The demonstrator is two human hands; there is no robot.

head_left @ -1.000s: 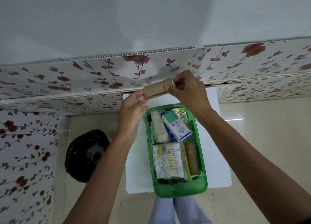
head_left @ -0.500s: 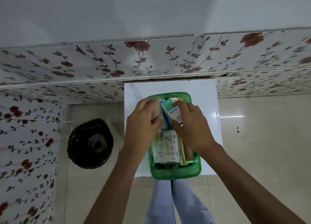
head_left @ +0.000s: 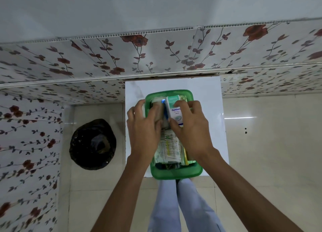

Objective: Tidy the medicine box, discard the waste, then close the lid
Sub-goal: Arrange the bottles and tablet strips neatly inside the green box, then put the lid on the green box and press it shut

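The green plastic medicine box [head_left: 176,174] stands open on a small white table [head_left: 209,95], with no lid in view. My left hand [head_left: 144,132] reaches into its far left part, fingers wrapped over a beige bandage roll [head_left: 158,104] lying there. My right hand [head_left: 191,130] grips a white and teal Optibex carton [head_left: 174,108] between thumb and fingers at the far middle of the box. Nearer to me, flat medicine strips and sachets [head_left: 169,148] fill the box. Both hands hide much of the contents.
A black bag-lined waste bin [head_left: 93,144] stands on the tiled floor left of the table. Flowered wall panels [head_left: 104,60] run behind the table and along the left. My legs [head_left: 179,205] are below the table's near edge.
One second ago both hands held a brown bandage roll up above the box. They have come down into the box; the left now rests on the rolls, the right grips the Optibex carton.
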